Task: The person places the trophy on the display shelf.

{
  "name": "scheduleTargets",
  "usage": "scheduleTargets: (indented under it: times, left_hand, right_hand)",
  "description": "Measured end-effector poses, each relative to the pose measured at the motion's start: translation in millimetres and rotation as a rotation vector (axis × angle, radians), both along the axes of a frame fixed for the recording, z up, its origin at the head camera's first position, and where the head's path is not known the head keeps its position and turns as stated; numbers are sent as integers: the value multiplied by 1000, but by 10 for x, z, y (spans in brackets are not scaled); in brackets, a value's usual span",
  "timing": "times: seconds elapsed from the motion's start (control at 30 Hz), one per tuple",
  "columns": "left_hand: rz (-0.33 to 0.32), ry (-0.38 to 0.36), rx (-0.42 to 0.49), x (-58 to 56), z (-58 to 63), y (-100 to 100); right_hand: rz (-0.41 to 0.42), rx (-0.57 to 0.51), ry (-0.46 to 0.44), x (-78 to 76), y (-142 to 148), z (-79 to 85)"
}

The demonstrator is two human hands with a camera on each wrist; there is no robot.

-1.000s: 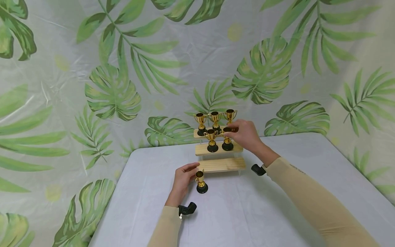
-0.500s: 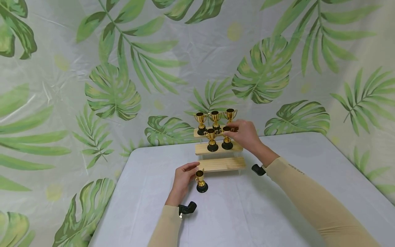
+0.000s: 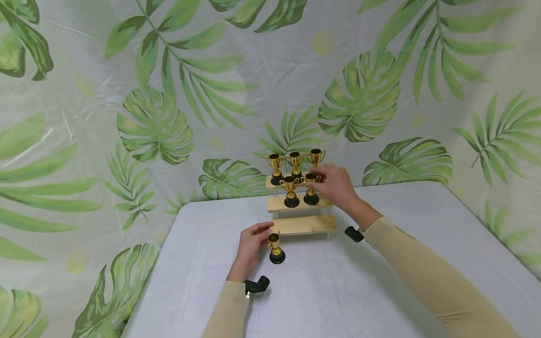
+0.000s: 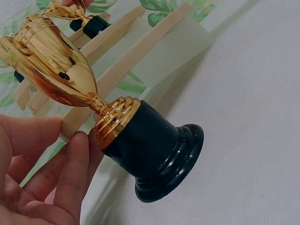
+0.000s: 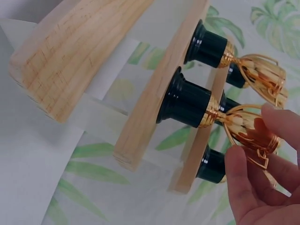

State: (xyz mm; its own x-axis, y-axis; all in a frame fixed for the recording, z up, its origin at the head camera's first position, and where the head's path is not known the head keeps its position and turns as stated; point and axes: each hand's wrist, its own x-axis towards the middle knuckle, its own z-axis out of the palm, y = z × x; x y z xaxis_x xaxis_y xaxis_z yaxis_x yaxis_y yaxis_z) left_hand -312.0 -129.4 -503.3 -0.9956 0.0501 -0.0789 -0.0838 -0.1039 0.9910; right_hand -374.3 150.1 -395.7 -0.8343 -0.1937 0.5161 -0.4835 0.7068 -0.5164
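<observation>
A three-step wooden display stand (image 3: 303,225) stands on the table. My left hand (image 3: 250,244) pinches the left end of its lowest step, with the thumb and fingertips at the plank (image 4: 71,123) in the left wrist view. Close beside that hand a gold trophy cup (image 3: 276,256) with a black base stands upright on the tablecloth. My right hand (image 3: 336,185) pinches the cup part of another gold trophy (image 5: 187,98), whose base sits at the right on the middle step. To its left on that step stands a second trophy (image 3: 291,201).
Three more trophies line the top step, including a left one (image 3: 275,164), a middle one (image 3: 295,162) and a right one (image 3: 315,157). A white cloth covers the table (image 3: 380,263). Behind hangs a leaf-patterned curtain (image 3: 270,84).
Almost nothing differs. The trophy in my right hand has shifted very slightly on the middle step; my left hand stays at the stand's lowest step.
</observation>
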Motion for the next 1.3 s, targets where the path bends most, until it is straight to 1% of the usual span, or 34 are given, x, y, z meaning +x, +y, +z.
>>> scheduleTargets:
  times: [0.2, 0.23, 0.33, 0.43, 0.67, 0.8, 1.07, 1.2, 1.3]
  left_hand:
    - [32, -2, 9, -164, -255, -1]
    - [40, 0, 13, -163, -266, 4]
    - [53, -1, 8, -153, -259, 11]
    - [52, -4, 12, -151, -250, 6]
    - [13, -11, 1, -188, -238, -20]
    - [11, -13, -4, -192, -248, -20]
    - [49, 6, -3, -175, -283, -5]
    - [56, 11, -7, -167, -286, -2]
    - [54, 6, -2, -160, -279, 2]
  right_hand:
    - [-8, 5, 7, 49, -1, 11]
    - [-10, 1, 9, 62, -1, 22]
    - [-21, -6, 19, 92, 4, 58]
    - [-27, -19, 24, 117, 12, 88]
    - [-48, -51, 0, 193, 50, 93]
    - [-44, -96, 12, 281, 70, 87]
    - [-44, -143, 53, 458, 59, 28]
    - [-41, -152, 56, 550, 10, -5]
    - [-25, -158, 37, 623, -38, -39]
